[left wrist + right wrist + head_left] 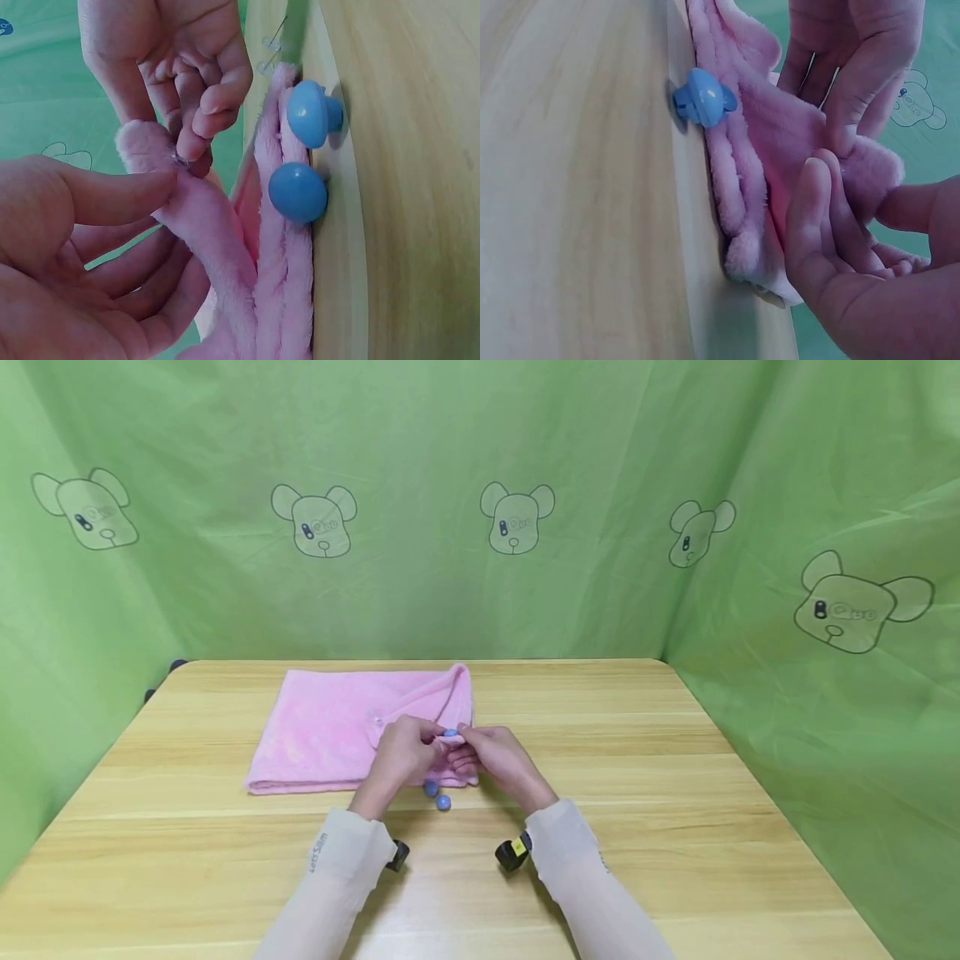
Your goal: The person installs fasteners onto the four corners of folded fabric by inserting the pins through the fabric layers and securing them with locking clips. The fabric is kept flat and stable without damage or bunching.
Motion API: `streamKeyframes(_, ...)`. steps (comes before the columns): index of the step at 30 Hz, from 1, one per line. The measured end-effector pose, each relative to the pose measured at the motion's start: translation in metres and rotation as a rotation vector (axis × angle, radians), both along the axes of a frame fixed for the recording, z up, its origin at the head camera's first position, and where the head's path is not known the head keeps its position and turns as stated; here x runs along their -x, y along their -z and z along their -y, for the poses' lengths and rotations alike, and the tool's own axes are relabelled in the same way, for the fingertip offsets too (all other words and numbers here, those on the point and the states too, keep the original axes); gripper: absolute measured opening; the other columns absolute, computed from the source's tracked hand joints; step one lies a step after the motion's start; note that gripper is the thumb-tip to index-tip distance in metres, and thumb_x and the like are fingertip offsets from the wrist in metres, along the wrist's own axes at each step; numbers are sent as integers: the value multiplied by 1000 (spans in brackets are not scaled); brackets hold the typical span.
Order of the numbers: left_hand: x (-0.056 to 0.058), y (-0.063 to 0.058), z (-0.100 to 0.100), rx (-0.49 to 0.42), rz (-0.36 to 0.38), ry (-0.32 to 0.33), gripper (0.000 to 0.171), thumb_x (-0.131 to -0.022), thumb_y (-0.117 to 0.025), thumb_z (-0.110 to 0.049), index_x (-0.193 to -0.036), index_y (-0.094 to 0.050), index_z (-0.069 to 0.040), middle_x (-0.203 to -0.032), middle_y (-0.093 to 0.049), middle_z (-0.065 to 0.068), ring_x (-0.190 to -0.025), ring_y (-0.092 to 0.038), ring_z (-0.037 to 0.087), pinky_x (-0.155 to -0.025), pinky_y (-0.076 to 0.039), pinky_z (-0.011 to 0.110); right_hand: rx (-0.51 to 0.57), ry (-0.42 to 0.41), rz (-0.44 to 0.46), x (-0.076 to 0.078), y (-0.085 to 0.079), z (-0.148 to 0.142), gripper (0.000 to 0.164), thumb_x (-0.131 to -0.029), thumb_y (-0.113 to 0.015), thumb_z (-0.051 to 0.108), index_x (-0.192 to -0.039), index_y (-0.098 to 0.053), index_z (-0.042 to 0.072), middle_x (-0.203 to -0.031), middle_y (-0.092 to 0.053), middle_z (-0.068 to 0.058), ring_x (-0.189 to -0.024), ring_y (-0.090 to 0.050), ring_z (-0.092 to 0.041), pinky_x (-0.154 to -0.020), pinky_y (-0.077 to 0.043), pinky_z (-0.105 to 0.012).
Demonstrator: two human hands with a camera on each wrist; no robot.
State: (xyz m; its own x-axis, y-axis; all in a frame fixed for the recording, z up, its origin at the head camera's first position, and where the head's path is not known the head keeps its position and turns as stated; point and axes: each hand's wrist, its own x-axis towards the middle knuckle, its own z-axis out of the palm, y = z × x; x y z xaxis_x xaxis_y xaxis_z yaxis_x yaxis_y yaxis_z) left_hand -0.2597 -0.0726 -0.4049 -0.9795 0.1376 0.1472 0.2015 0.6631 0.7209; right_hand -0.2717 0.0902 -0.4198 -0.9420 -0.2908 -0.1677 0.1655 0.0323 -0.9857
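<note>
Your pink towel (352,735) lies folded on the wooden table (675,793), left of centre and nearer the far edge than the near one, with its rounded right end raised into a flap. Your left hand (399,752) comes in over the towel's near right corner, and the left wrist view shows its thumb and forefinger pinching the fluffy flap (187,202) from your side. A small blue button (450,732) shows between your two hands at the pinched spot. Your right hand (491,758) meets the left just beside it, fingers curled, thumb and fingertips gripping the same flap from the other side. Below your hands, two more blue buttons (437,796) rest on the table against the towel's near edge, close together; in the left wrist view they sit touching the pink pile (300,191). Green sheeting printed with bear faces (517,518) stands behind the table's far edge.
</note>
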Motion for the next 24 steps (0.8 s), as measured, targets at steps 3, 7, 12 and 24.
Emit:
streamKeyframes(3, 1, 0, 1, -4, -28, -36, 11, -81, -72, -3, -90, -77, -8, -75, -70, 3, -65, -58, 16, -62, -49, 36, -33, -12, -12, 0, -1, -1, 34, -104, -48, 18, -104, -65, -11, -90, -67, -24, -74, -66, -24, -69, -58, -31)
streamKeyframes(7, 3, -3, 6, -12, -47, -107, 3, -84, -73, -8, -85, -76, -7, -74, -70, 3, -65, -60, 18, -66, -51, 38, -115, -13, -48, 1, -3, -5, 34, -104, -48, 18, -103, -65, -12, -91, -66, -22, -76, -65, -24, -73, -57, -35)
streamKeyframes(12, 7, -7, 20, -43, -79, -204, 10, -86, -71, -12, -92, -75, -5, -82, -72, 7, -72, -62, 22, -73, -52, 42, -244, 28, -136, 1, -10, -9, 28, -101, -52, 12, -98, -67, -11, -85, -67, -18, -74, -65, -26, -74, -57, -40)
streamKeyframes(24, 11, -1, 47, -1, 15, -274, 14, -89, -68, -14, -91, -74, -1, -86, -71, 14, -67, -63, 23, -64, -55, 39, -724, -118, -302, -4, -15, -10, 33, -72, -80, 7, -103, -69, 5, -89, -67, -5, -78, -61, -19, -74, -52, -36)
